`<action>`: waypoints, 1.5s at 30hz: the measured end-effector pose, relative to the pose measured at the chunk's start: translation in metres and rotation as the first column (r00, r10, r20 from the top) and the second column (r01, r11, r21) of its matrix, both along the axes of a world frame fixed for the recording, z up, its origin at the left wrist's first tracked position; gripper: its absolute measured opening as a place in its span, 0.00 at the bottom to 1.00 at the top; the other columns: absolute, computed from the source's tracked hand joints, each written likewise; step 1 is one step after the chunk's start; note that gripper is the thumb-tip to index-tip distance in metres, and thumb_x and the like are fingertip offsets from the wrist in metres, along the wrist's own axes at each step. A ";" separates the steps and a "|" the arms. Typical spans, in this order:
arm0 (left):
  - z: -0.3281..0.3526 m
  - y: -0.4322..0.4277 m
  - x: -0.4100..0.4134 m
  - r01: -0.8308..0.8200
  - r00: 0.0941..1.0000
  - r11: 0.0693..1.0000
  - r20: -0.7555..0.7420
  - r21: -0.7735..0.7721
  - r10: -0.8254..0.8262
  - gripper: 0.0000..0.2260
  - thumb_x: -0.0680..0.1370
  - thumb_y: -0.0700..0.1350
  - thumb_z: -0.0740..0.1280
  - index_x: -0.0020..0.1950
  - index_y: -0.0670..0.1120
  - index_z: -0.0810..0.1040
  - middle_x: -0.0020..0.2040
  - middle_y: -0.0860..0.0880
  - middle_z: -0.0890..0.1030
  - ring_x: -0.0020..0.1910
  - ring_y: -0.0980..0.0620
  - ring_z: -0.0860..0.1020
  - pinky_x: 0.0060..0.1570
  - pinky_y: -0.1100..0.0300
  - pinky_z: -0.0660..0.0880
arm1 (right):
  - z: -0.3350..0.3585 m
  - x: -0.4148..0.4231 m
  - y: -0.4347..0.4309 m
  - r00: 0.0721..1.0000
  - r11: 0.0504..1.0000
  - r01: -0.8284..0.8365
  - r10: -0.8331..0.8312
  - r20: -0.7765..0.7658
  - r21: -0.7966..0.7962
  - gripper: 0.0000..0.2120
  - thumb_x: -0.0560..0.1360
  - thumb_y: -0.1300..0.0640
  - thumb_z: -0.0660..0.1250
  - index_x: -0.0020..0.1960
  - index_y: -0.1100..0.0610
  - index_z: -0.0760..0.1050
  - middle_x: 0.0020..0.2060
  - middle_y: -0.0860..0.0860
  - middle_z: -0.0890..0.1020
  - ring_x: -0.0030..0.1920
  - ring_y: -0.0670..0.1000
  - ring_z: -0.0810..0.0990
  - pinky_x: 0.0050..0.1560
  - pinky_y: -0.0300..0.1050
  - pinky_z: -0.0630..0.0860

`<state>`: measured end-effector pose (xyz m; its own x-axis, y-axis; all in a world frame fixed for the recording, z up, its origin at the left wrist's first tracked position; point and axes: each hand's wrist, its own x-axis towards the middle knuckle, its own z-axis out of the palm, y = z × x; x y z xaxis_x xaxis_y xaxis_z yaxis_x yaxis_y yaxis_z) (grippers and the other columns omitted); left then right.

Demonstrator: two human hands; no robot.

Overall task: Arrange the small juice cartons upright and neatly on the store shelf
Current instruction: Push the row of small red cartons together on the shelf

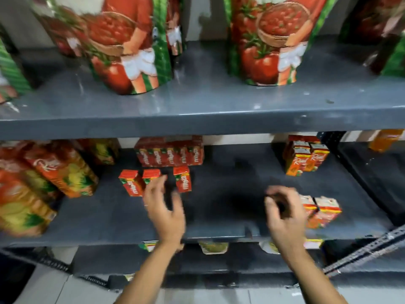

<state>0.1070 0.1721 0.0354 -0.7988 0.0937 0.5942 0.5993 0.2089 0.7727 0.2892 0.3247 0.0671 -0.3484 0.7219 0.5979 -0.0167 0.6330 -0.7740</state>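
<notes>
On the middle shelf: small cartons stood in loose groups across the grey board [219, 229], with both hands reaching in over its front edge.
Back row: a tight line of red cartons [169, 154] stood upright against the rear, probably the pattern the rest should follow.
Loose three: three red cartons [182, 179] stood just ahead of that row, unevenly spaced and turned at slightly different angles, so they likely needed closing up.
Left hand: the left hand [163, 207] was spread wide and empty, fingertips at the middle carton of the three, seemingly placed to nudge or gather them.
Right hand: the right hand [282, 212] was loosely curled with fingers narrow; blur hid whether it gripped anything.
Right pair: two pale-topped cartons [322, 212] stood just beside that hand near the front edge, touching each other.
Far pair: two orange cartons [305, 157] stood upright together at the back right.
Big cartons: large juice cartons [59, 170] leaned at the left end, apart from the small ones.
Gap: bare board between the hands, well placed for a second row.
</notes>
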 end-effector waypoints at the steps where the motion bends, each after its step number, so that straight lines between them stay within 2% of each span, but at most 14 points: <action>1: 0.001 -0.016 -0.029 -0.112 0.994 0.993 -0.009 0.045 0.112 0.17 0.76 0.42 0.62 0.63 0.36 0.74 0.61 0.38 0.74 0.63 0.44 0.70 0.66 0.54 0.65 | -0.004 -0.028 -0.008 0.996 0.992 -0.071 0.076 0.045 -0.102 0.09 0.72 0.54 0.64 0.50 0.57 0.77 0.44 0.52 0.79 0.46 0.42 0.78 0.49 0.34 0.73; 3: -0.003 -0.046 -0.087 -0.235 0.967 0.964 0.129 0.121 0.219 0.18 0.77 0.43 0.62 0.64 0.36 0.72 0.62 0.36 0.73 0.65 0.42 0.68 0.66 0.62 0.61 | -0.012 -0.081 -0.020 0.971 0.915 -0.169 0.218 0.098 -0.366 0.10 0.75 0.52 0.66 0.54 0.55 0.76 0.50 0.52 0.80 0.50 0.45 0.78 0.49 0.28 0.72; 4: -0.002 -0.057 -0.110 -0.265 0.935 0.952 0.281 0.153 0.215 0.17 0.78 0.44 0.62 0.65 0.38 0.72 0.64 0.37 0.72 0.67 0.43 0.68 0.66 0.64 0.60 | -0.012 -0.102 -0.023 0.949 0.841 -0.197 0.293 0.117 -0.504 0.12 0.76 0.52 0.66 0.58 0.55 0.75 0.54 0.51 0.79 0.54 0.46 0.77 0.51 0.27 0.71; 6: -0.001 -0.075 -0.145 -0.235 0.816 0.955 0.570 0.183 0.091 0.18 0.79 0.47 0.61 0.68 0.43 0.70 0.69 0.42 0.70 0.69 0.45 0.67 0.64 0.61 0.61 | -0.016 -0.141 -0.031 0.899 0.687 -0.222 0.419 0.128 -0.691 0.19 0.78 0.46 0.62 0.66 0.52 0.70 0.62 0.47 0.74 0.62 0.45 0.72 0.61 0.34 0.68; 8: -0.001 -0.079 -0.163 -0.089 0.712 0.983 0.701 0.163 -0.051 0.21 0.81 0.51 0.58 0.73 0.45 0.66 0.72 0.47 0.68 0.71 0.48 0.65 0.63 0.60 0.60 | -0.024 -0.168 -0.037 0.857 0.616 -0.242 0.498 0.132 -0.750 0.23 0.77 0.40 0.58 0.69 0.47 0.65 0.65 0.43 0.71 0.65 0.44 0.68 0.65 0.43 0.64; 10: 0.000 -0.076 -0.166 0.093 0.673 0.992 0.728 0.090 -0.129 0.24 0.81 0.55 0.55 0.75 0.48 0.62 0.74 0.50 0.64 0.73 0.50 0.63 0.65 0.60 0.57 | -0.032 -0.187 -0.045 0.822 0.600 -0.258 0.548 0.155 -0.757 0.24 0.75 0.35 0.57 0.68 0.42 0.65 0.64 0.41 0.73 0.65 0.43 0.69 0.66 0.45 0.63; 13: -0.009 -0.072 -0.157 0.222 0.582 0.971 0.787 0.087 -0.204 0.25 0.81 0.60 0.52 0.69 0.46 0.71 0.66 0.49 0.73 0.66 0.51 0.70 0.62 0.59 0.62 | -0.041 -0.204 -0.060 0.817 0.622 -0.246 0.545 0.186 -0.744 0.26 0.71 0.30 0.59 0.66 0.39 0.69 0.63 0.39 0.77 0.65 0.43 0.72 0.69 0.49 0.64; 15: -0.014 -0.070 -0.151 0.228 0.561 0.968 0.797 0.109 -0.222 0.27 0.80 0.63 0.50 0.68 0.47 0.73 0.66 0.48 0.75 0.65 0.49 0.71 0.63 0.56 0.64 | -0.038 -0.210 -0.070 0.828 0.625 -0.255 0.535 0.167 -0.738 0.23 0.73 0.33 0.59 0.65 0.41 0.70 0.60 0.38 0.77 0.64 0.42 0.73 0.66 0.46 0.65; 18: -0.021 -0.068 -0.150 0.195 0.579 0.969 0.780 0.149 -0.237 0.27 0.80 0.62 0.49 0.73 0.48 0.68 0.71 0.49 0.71 0.70 0.49 0.68 0.70 0.54 0.61 | -0.033 -0.216 -0.086 0.842 0.602 -0.253 0.523 0.134 -0.757 0.23 0.76 0.37 0.58 0.68 0.44 0.67 0.59 0.39 0.75 0.63 0.43 0.71 0.61 0.43 0.64; 23: -0.023 -0.069 -0.148 0.240 0.602 0.963 0.759 0.122 -0.246 0.28 0.79 0.65 0.50 0.71 0.51 0.69 0.70 0.48 0.72 0.69 0.48 0.70 0.70 0.47 0.64 | -0.036 -0.226 -0.103 0.859 0.610 -0.232 0.494 0.135 -0.758 0.23 0.78 0.40 0.57 0.70 0.47 0.64 0.59 0.44 0.76 0.62 0.46 0.73 0.60 0.43 0.67; 29: -0.018 -0.062 -0.150 0.364 0.520 0.925 0.799 0.113 -0.302 0.30 0.77 0.68 0.48 0.71 0.53 0.69 0.69 0.49 0.74 0.66 0.48 0.72 0.68 0.49 0.66 | -0.034 -0.230 -0.110 0.871 0.605 -0.247 0.481 0.100 -0.757 0.21 0.79 0.41 0.55 0.69 0.47 0.61 0.58 0.44 0.75 0.55 0.39 0.74 0.57 0.39 0.67; 34: -0.014 -0.061 -0.146 0.326 0.501 0.936 0.816 0.131 -0.288 0.29 0.78 0.66 0.48 0.72 0.53 0.67 0.69 0.48 0.73 0.67 0.48 0.72 0.68 0.47 0.66 | -0.036 -0.228 -0.114 0.866 0.595 -0.251 0.491 0.098 -0.763 0.21 0.79 0.40 0.54 0.70 0.46 0.60 0.61 0.46 0.75 0.60 0.44 0.74 0.59 0.40 0.67; 39: -0.016 -0.069 -0.131 0.330 0.474 0.938 0.841 0.107 -0.262 0.29 0.78 0.67 0.48 0.73 0.54 0.65 0.72 0.49 0.71 0.68 0.48 0.70 0.70 0.48 0.65 | -0.033 -0.208 -0.125 0.872 0.586 -0.221 0.477 0.111 -0.779 0.17 0.79 0.41 0.53 0.65 0.44 0.61 0.61 0.45 0.75 0.54 0.39 0.74 0.55 0.37 0.67; 45: -0.014 -0.095 -0.088 0.298 0.463 0.946 0.848 0.126 -0.258 0.27 0.79 0.63 0.49 0.74 0.52 0.65 0.71 0.49 0.71 0.68 0.49 0.70 0.68 0.53 0.65 | -0.024 -0.167 -0.150 0.878 0.603 -0.195 0.459 0.137 -0.773 0.15 0.81 0.44 0.51 0.67 0.42 0.57 0.54 0.38 0.68 0.59 0.39 0.65 0.60 0.37 0.60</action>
